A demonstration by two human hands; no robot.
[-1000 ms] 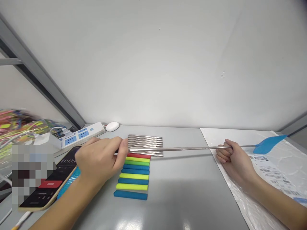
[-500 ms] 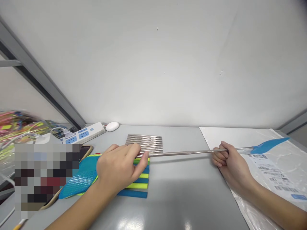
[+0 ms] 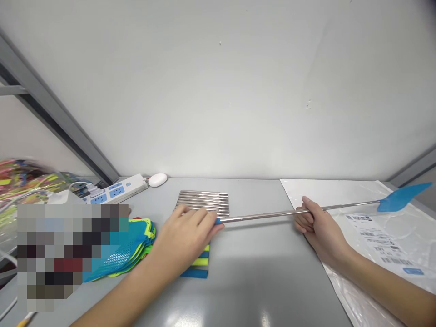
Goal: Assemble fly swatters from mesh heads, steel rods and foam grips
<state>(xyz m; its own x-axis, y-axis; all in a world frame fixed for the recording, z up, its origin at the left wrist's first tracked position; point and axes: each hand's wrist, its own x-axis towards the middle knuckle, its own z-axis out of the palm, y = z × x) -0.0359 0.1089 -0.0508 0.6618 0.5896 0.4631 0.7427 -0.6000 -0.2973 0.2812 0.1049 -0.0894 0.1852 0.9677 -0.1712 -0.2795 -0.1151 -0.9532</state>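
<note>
A telescopic fly swatter with a thin metal rod [image 3: 262, 216] and a blue paddle head [image 3: 402, 197] spans between my hands. My left hand [image 3: 189, 236] is closed around its left end, where a short piece of blue grip [image 3: 217, 221] shows past my fingers. Further right, my right hand [image 3: 316, 222] wraps around the rod, and the head sticks out beyond it above a white plastic mailer. Under and behind my left hand lie several metal rods [image 3: 204, 200] in a row and blue and yellow-green handle tubes [image 3: 199, 262], partly hidden.
A stack of blue and yellow-green swatter heads [image 3: 127, 247] lies at left, beside a pixelated patch. Behind stand a power strip [image 3: 124, 190] and a white oval object [image 3: 157, 180]. The white mailer [image 3: 340, 254] with a label covers the right side. Plastic-bagged items [image 3: 30, 186] sit far left.
My left hand has moved right, and a blue grip end now shows at its fingers. The swatter head has shifted right, with more rod showing beyond my right hand.
</note>
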